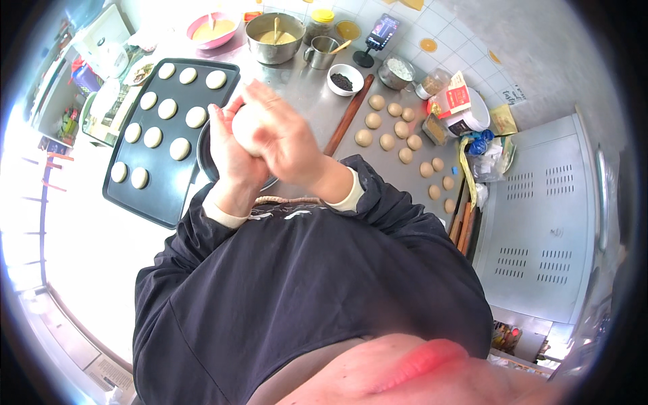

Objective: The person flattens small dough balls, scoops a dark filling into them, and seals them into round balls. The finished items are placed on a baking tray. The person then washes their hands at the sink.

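Observation:
My left hand (235, 157) is turned palm up beneath a pale round of dough (246, 130), and my right hand (283, 134) presses over it from the other side, blurred. Part of the dough is hidden by the fingers. Left of the hands lies a dark baking tray (167, 177) with rows of flattened pale dough rounds (167, 109). A dark round pan (205, 152) shows partly behind my left hand. Several tan dough balls (373, 120) rest on the metal worktop (324, 114) at the right. A wooden rolling pin (350, 114) lies between them and my right hand.
Along the back stand a pink bowl (195, 40), a steel pot (276, 54), a steel mug (324, 58), a white bowl of black seeds (346, 81), a phone on a stand (382, 33) and a bowl of white powder (397, 73). A grey metal cabinet (536, 217) is at the right.

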Demonstrator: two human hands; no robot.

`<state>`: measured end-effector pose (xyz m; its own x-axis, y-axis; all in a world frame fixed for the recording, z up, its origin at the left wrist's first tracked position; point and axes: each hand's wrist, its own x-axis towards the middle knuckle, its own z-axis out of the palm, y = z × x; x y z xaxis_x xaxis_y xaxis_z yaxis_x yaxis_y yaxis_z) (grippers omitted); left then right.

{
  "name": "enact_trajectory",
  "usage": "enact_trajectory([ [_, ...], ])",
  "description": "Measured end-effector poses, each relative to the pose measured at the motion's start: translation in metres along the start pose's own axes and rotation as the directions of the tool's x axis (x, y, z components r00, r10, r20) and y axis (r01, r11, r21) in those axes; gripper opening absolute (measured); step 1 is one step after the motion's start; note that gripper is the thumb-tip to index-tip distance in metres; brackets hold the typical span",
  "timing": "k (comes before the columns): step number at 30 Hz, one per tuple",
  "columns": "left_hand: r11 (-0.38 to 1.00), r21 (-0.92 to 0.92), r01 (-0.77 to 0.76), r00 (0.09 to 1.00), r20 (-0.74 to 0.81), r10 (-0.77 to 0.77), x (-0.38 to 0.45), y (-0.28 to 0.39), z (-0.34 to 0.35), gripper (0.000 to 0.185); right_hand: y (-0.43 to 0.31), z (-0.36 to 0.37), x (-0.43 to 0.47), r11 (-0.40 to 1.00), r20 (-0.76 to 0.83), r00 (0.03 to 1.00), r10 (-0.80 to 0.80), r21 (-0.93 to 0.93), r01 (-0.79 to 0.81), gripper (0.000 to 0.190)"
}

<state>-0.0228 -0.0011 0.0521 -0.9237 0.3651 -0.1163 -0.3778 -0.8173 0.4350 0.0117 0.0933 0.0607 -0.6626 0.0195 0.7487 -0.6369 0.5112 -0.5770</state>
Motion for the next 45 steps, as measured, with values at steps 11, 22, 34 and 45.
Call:
enact_trajectory([
  [11, 0.929, -0.034, 0.369, 0.922, 0.139, -0.361, 0.001, 0.009, -0.007, 0.05, -0.003, -0.029, 0.009, 0.921, 0.227, 0.901, -0.369, -0.043, 0.388, 0.074],
  [22, 0.995, -0.018, 0.1, 0.995, 0.031, -0.099, -0.012, -0.003, 0.013, 0.062, -0.002, -0.012, -0.009, 0.996, -0.08, 0.994, -0.073, 0.055, 0.077, 0.034],
  [34, 0.998, 0.0, 0.07, 0.997, -0.019, -0.07, -0.005, 0.002, 0.019, 0.063, 0.006, -0.013, 0.0, 0.989, -0.076, 0.987, -0.144, -0.046, 0.141, 0.033],
  [45, 0.992, 0.032, 0.119, 0.987, 0.107, -0.122, -0.004, 0.005, 0.016, 0.057, 0.002, -0.029, 0.011, 0.917, 0.23, 0.957, -0.179, -0.313, 0.247, 0.055],
])
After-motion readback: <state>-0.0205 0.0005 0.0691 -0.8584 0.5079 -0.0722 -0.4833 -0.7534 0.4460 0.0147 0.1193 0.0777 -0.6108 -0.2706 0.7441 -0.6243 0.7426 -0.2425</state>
